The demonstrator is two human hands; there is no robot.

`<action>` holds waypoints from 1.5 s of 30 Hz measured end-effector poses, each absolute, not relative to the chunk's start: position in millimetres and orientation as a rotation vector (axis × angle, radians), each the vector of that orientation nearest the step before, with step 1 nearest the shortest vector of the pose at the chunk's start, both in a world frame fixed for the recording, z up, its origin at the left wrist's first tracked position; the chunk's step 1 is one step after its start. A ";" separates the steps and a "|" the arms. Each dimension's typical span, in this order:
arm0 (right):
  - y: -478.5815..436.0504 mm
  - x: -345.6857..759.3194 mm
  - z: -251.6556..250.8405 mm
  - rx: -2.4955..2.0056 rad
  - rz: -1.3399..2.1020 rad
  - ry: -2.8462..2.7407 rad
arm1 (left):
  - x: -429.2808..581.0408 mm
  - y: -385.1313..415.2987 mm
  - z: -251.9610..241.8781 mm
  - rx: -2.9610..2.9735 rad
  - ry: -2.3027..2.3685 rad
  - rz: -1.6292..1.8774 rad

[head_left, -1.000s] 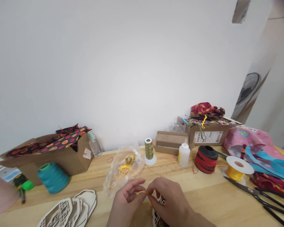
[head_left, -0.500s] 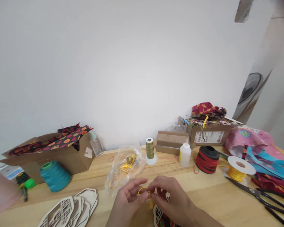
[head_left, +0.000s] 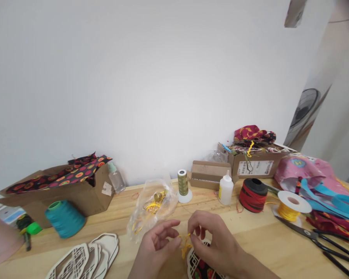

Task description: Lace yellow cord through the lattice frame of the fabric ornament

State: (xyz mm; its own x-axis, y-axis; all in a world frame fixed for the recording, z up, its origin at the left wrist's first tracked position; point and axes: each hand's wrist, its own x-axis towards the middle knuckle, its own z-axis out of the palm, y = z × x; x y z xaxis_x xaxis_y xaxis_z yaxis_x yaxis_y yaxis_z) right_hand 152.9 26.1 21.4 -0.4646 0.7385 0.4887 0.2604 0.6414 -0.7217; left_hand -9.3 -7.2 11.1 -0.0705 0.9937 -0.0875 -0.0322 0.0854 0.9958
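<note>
A yellow cord runs between my two hands, its lower part dangling in a small bunch. My left hand pinches one part of it between thumb and fingers. With thumb and forefinger, my right hand grips the other part, a little apart from the left. Just below my right hand lies a pale lattice-cut piece with dark flowered fabric showing at it; my hand and wrist cover some of it.
Pale cut-out pieces lie front left, by a teal thread cone and a fabric-filled cardboard box. Behind my hands are a plastic bag, green thread spool and white bottle. Black scissors and a yellow cord spool are right.
My hands have moved apart slightly, the right one rightward and up. The yellow loop between them has been drawn into a short stretch. The view has shifted a little.
</note>
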 end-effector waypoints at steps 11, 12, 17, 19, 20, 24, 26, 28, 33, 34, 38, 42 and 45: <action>34.5 159.5 34.1 -0.633 1.603 -1.163 | -0.7 -9.1 12.2 1.124 1.281 1.133; 33.7 159.2 33.8 -0.614 1.620 -1.144 | -0.2 -9.5 13.8 1.150 1.280 1.109; 31.0 156.8 30.7 -0.535 1.722 -1.082 | -0.3 -11.4 14.3 1.208 1.253 1.026; 31.1 156.8 29.7 -0.513 1.759 -1.075 | -0.1 -12.3 13.5 1.170 1.250 1.046; 31.4 157.0 29.5 -0.505 1.773 -1.076 | 0.2 -12.8 13.9 1.170 1.253 1.043; 31.8 158.2 30.1 -0.468 1.821 -1.068 | 2.0 -15.2 20.1 1.266 1.256 0.926; 31.5 158.3 31.2 -0.446 1.840 -1.062 | 2.1 -15.8 23.3 1.290 1.294 0.904; 31.0 157.9 32.3 -0.428 1.858 -1.060 | 1.4 -15.7 24.5 1.317 1.320 0.894; 31.3 158.2 34.1 -0.402 1.926 -1.033 | -2.2 -12.2 20.5 1.373 1.349 0.901; 31.7 158.7 34.1 -0.403 1.945 -1.021 | -2.9 -11.3 18.9 1.370 1.357 0.909; 33.6 161.3 32.3 -0.428 2.031 -0.948 | -6.2 -8.3 11.0 1.353 1.383 0.928; 33.9 162.8 28.9 -0.470 1.978 -0.964 | -9.8 -7.1 3.9 1.432 1.491 0.952; 34.4 164.5 31.2 -0.557 1.878 -1.083 | -12.1 -7.4 3.1 1.481 1.578 0.966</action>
State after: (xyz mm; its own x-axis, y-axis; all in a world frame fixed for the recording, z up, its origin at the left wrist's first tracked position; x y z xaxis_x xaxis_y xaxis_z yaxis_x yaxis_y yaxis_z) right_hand 164.5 34.4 31.2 -0.5186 0.8540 0.0423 -0.4640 -0.2395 -0.8529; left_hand -12.1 -7.4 3.1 -0.0462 0.9986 -0.0270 0.4299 0.0443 0.9018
